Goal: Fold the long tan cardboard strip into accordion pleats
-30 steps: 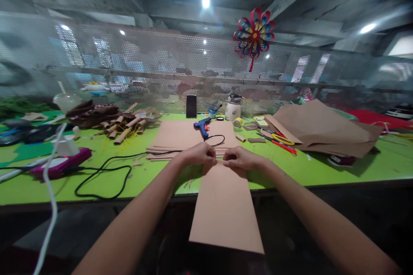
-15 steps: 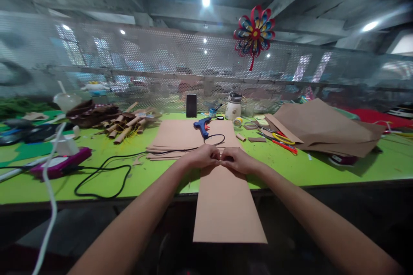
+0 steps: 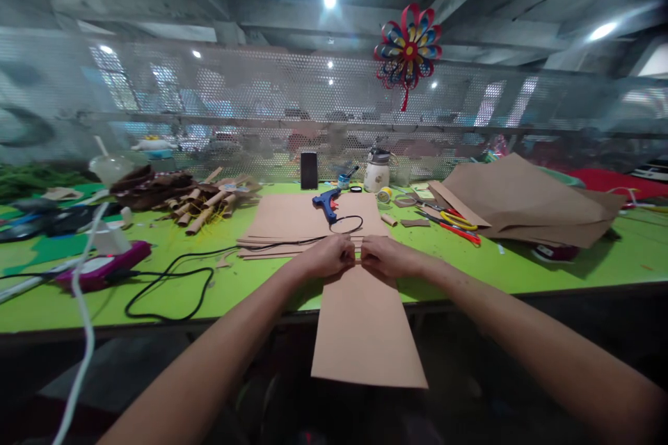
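Note:
A long tan paper sheet (image 3: pixel 365 327) lies over the near edge of the green table (image 3: pixel 250 285) and hangs toward me. My left hand (image 3: pixel 330 256) and my right hand (image 3: pixel 383 257) sit side by side at the sheet's far end, fingers curled and pinching that edge. Just beyond my hands lies a stack of tan sheets (image 3: pixel 292 222) with a blue glue gun (image 3: pixel 324 203) on it. The gun's black cord (image 3: pixel 177 278) loops off to the left.
Rolled paper tubes (image 3: pixel 203 205) are piled at the left, near a magenta box (image 3: pixel 99 268) and a white cable (image 3: pixel 78 334). Scissors with red and yellow handles (image 3: pixel 454 226) and large brown sheets (image 3: pixel 522 205) lie at the right. A white jar (image 3: pixel 376 175) and a black box (image 3: pixel 309 170) stand by the mesh fence.
My hands have drawn closer together at the sheet's far edge. The hanging end of the sheet has risen slightly, so less of it droops below the table.

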`<action>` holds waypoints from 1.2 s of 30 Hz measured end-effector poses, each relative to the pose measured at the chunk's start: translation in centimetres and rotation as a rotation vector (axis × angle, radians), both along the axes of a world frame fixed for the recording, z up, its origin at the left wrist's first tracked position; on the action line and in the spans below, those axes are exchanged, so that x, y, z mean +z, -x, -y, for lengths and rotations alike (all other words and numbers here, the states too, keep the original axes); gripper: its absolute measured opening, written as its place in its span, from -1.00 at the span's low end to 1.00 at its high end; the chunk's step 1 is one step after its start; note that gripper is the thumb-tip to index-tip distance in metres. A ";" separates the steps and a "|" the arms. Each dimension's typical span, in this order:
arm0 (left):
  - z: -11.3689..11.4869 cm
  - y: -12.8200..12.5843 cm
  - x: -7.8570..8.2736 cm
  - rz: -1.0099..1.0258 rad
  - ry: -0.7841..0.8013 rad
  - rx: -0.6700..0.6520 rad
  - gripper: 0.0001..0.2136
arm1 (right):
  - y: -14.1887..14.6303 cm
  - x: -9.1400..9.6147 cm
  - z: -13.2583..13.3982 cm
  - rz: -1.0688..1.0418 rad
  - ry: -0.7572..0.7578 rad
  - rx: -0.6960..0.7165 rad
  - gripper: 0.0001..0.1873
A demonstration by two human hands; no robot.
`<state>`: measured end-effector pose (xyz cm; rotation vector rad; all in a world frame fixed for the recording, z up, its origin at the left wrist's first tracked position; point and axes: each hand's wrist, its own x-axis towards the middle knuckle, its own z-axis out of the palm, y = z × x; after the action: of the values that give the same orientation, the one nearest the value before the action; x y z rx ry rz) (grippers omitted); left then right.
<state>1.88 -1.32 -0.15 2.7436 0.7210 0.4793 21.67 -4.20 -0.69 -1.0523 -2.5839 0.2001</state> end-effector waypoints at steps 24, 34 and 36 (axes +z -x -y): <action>2.9 2.5 0.2 -0.026 -0.282 -0.008 -0.67 | -3.0 0.7 2.7 0.170 -0.131 0.064 -0.80; 3.5 2.9 0.1 -0.142 -0.439 0.004 -0.67 | -2.9 0.6 3.7 0.322 -0.303 0.111 -0.87; 3.6 2.9 0.4 -0.149 -0.412 0.016 -0.67 | -2.7 0.5 3.9 0.343 -0.336 0.101 -0.88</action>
<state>-1.02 -4.94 0.30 3.1883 0.7504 0.4760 24.41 -8.13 -0.15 -0.8956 -2.8353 -0.4135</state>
